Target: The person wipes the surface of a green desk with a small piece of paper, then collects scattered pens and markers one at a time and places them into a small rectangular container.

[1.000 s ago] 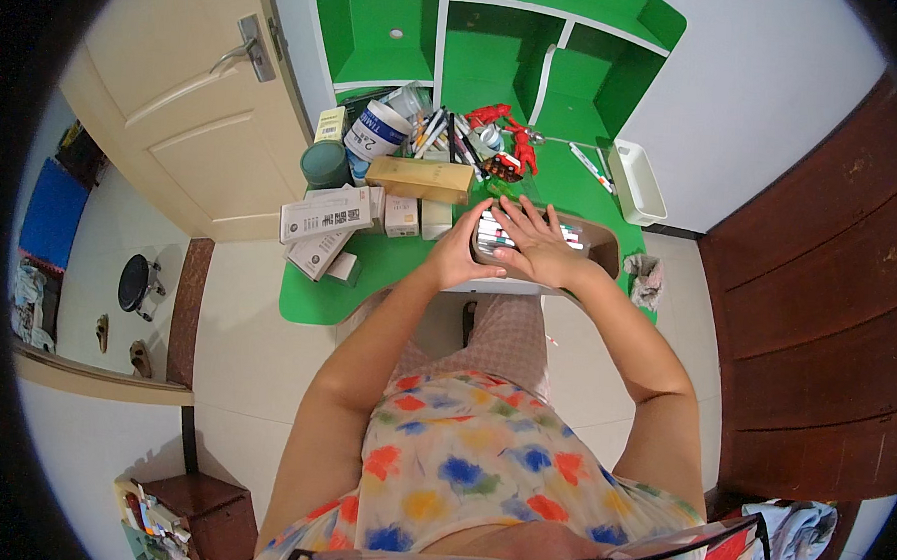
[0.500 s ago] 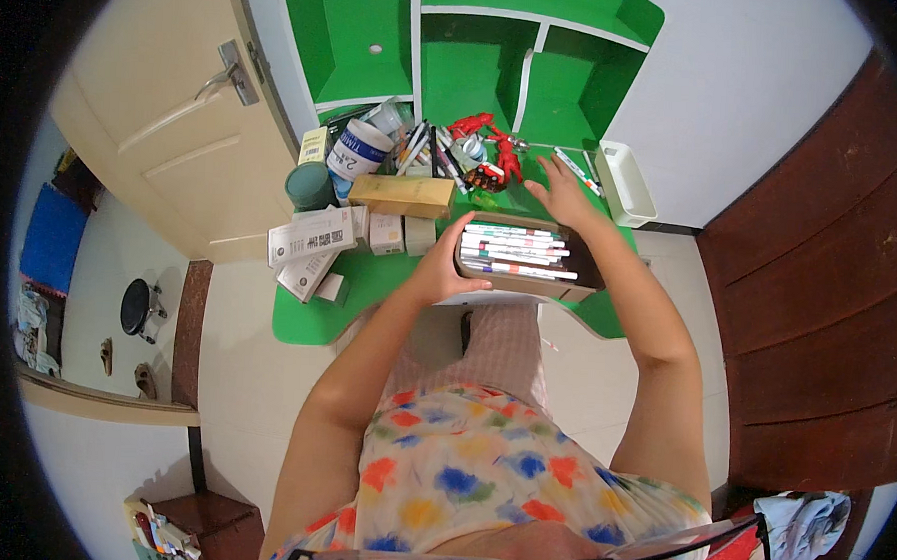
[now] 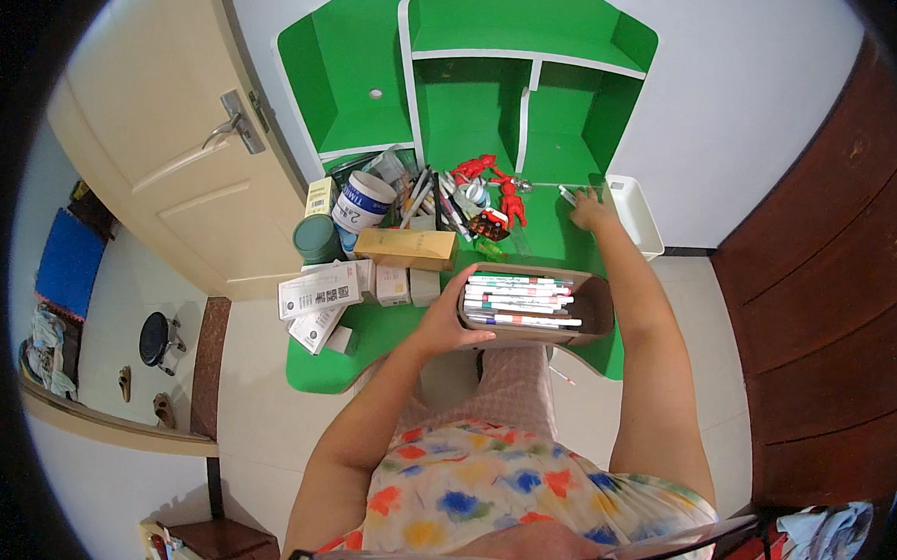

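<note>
My left hand point(image 3: 449, 318) grips the left end of a brown cardboard box point(image 3: 596, 304), thumb along its near side. Inside the box, white markers point(image 3: 518, 301) with coloured bands lie in a stack toward the left, leaving its right part bare. My right hand point(image 3: 594, 212) is at the back right of the green desk, its fingers bent over a white marker point(image 3: 567, 195). Only one end of that marker shows; the hand covers the rest. Right beside this hand is a white plastic tray point(image 3: 635, 220).
Red toy figures point(image 3: 513, 203) and a pile of pens point(image 3: 419, 197) lie behind the box. To the left are a gold box point(image 3: 407, 248), a white-and-blue paper roll point(image 3: 364, 200), a dark green jar point(image 3: 317, 238) and white cartons point(image 3: 320, 290). Green shelves point(image 3: 471, 106) rise behind.
My right hand has moved from left of the marker onto it, fingers curling down. The left hand keeps its hold on the box. The whole view has shifted, showing the desk lower.
</note>
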Demonstrator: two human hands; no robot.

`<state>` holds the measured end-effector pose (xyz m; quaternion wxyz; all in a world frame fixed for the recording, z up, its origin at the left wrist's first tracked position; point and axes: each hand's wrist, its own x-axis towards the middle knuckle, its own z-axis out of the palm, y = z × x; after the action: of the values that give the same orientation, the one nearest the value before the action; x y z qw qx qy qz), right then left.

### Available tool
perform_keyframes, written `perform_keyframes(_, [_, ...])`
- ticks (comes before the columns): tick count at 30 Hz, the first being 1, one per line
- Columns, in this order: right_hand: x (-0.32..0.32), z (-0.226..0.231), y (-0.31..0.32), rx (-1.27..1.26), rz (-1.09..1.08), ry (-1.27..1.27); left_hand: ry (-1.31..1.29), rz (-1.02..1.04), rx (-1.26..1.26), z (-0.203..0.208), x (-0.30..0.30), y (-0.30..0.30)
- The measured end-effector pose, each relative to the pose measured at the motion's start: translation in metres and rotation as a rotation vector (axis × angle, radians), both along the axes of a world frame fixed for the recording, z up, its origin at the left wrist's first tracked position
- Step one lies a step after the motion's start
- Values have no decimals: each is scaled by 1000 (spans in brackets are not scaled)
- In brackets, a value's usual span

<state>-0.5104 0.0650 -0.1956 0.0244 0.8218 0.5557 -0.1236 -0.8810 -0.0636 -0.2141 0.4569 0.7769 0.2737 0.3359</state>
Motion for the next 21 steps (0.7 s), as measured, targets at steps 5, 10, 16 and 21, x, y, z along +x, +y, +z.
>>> perform_keyframes(5, [5,-9,-8,271,179,49,-52,-16,-44,0,2,-1])
perform_keyframes(10, [-17,9,-18,169,38,12,-60,-9,-68,3,-3,-4])
perform_keyframes(16, [-26,22,-27,-120,192,40,-38,9,-15,7,1,-3])
perform_keyframes(21, [-38,20,-40,-215,299,-50,-24,19,38,6,1,-1])
